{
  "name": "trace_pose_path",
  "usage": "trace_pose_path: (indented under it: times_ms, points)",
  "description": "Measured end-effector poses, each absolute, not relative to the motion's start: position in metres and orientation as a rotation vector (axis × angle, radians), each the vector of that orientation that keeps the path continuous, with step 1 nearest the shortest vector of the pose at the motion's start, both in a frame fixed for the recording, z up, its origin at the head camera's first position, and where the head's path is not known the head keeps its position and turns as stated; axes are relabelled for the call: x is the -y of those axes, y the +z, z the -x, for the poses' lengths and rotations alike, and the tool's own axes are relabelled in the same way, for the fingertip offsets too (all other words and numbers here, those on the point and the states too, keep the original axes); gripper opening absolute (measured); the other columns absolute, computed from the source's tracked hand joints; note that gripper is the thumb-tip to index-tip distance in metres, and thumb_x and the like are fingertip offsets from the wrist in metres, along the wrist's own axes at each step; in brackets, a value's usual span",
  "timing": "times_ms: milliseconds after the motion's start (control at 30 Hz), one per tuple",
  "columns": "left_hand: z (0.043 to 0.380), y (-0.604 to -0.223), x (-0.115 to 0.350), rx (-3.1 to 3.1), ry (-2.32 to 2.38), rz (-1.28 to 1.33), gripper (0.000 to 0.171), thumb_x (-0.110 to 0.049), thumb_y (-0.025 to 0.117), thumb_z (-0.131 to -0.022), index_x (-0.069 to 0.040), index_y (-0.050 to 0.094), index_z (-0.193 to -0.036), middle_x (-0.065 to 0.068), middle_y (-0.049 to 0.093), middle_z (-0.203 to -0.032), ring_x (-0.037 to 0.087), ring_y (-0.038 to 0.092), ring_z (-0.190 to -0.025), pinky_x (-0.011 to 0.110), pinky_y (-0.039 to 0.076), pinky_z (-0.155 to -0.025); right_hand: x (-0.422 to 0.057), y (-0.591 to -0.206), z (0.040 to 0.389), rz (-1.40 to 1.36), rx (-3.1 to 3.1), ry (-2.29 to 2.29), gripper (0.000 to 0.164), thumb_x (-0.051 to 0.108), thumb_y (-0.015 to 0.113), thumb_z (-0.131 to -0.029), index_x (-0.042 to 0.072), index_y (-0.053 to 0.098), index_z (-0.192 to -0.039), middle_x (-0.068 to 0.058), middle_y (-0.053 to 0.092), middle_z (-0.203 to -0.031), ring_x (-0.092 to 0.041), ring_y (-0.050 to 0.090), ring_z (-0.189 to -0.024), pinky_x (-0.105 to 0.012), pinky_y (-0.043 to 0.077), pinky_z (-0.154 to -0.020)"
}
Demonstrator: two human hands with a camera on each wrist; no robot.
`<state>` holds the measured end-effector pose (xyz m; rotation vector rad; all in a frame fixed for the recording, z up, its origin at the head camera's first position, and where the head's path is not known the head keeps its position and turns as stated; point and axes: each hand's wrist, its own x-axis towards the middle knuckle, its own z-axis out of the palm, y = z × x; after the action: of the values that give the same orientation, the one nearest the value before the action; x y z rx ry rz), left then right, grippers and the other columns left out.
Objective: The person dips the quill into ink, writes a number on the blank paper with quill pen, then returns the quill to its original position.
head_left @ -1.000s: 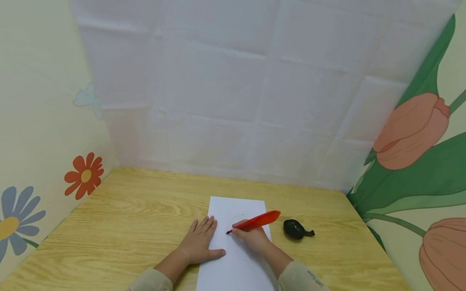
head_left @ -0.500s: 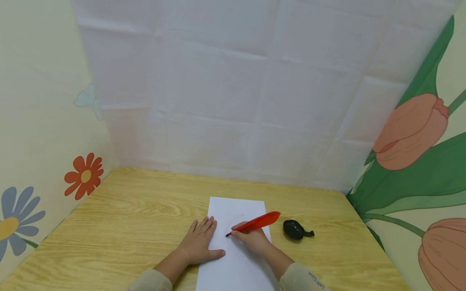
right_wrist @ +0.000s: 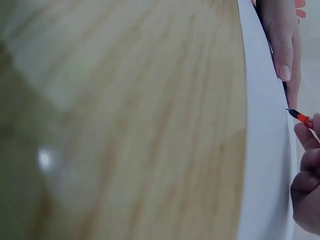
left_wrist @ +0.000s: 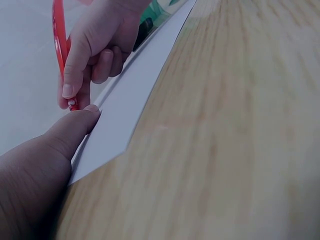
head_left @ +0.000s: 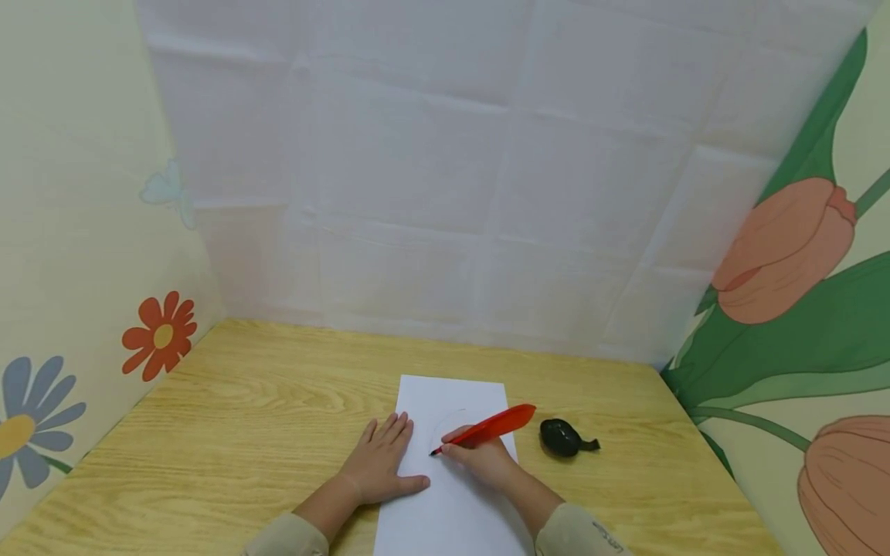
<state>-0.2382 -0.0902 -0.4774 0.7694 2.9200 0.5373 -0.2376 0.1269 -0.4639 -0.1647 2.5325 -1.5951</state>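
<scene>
A white sheet of paper point(head_left: 452, 517) lies on the wooden table, with a thin curved line point(head_left: 445, 418) drawn on its upper half. My right hand point(head_left: 487, 461) pinches a red feather-shaped pen point(head_left: 499, 422) low down, between thumb and fingers. Its dark tip meets the paper left of the hand, at the lower end of the curve; the feather slants up to the right. My left hand point(head_left: 381, 466) rests with fingers spread across the paper's left edge, thumb on the sheet. The right wrist view shows the pen's black tip and red barrel point(right_wrist: 300, 117) close up.
A glossy black rounded object point(head_left: 560, 439) with a short stem lies on the table point(head_left: 278, 401) right of the paper. A white creased sheet point(head_left: 417, 154) hangs behind the table. Walls with painted flowers point(head_left: 163, 336) stand on both sides.
The pen tip has moved slightly toward me and left, with the right hand following a little. More of the curved line shows on the paper. My left hand has stayed in place.
</scene>
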Motion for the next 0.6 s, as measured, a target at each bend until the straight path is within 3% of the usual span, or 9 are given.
trace_pose_path:
  times_ms: [333, 600]
  points:
    - [0.2383, -0.4767, 0.0898, -2.917, 0.541, -0.760, 0.104, -0.072, 0.058, -0.082, 0.002, 0.033, -0.150, 0.018, 0.028, -0.160, 0.034, 0.021, -0.151, 0.057, 0.010, -0.121, -0.1281, -0.4612, 0.2339, 0.110, -2.517, -1.540, 0.019, 0.022, 0.074, -0.087, 0.012, 0.074, -0.103, -0.002, 0.073, -0.099, -0.015, 0.060, -0.091, -0.038, 0.049, -0.089]
    - [0.2402, -0.4800, 0.0897, -2.927, 0.531, -0.761, 0.104, -0.073, 0.057, -0.081, 0.001, 0.034, -0.150, 0.017, 0.028, -0.160, 0.033, 0.021, -0.151, 0.057, 0.010, -0.121, -0.1309, -0.4608, 0.2319, 0.160, -2.508, -1.514, 0.018, 0.023, 0.075, -0.087, 0.014, 0.075, -0.103, -0.002, 0.074, -0.098, -0.015, 0.061, -0.090, -0.035, 0.046, -0.086]
